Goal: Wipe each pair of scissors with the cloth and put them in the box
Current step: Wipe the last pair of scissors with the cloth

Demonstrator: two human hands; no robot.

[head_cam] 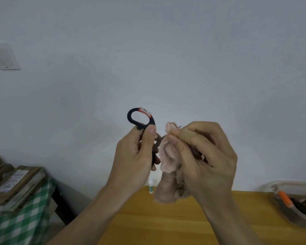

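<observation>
The left hand [136,152] grips the black scissors [141,119] by the handles, loop up. Their blades slant right into the pink cloth [168,156], which the right hand [205,156] pinches around them. The box [293,200] sits on the counter [166,218], low and right of the right hand.

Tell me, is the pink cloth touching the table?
Apart. The head view shows the pink cloth hanging from the right hand, its lower edge above the table.

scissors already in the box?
No, the black-handled scissors are held up in the left hand while the right hand holds the pink cloth around the blades, well away from the box.
</observation>
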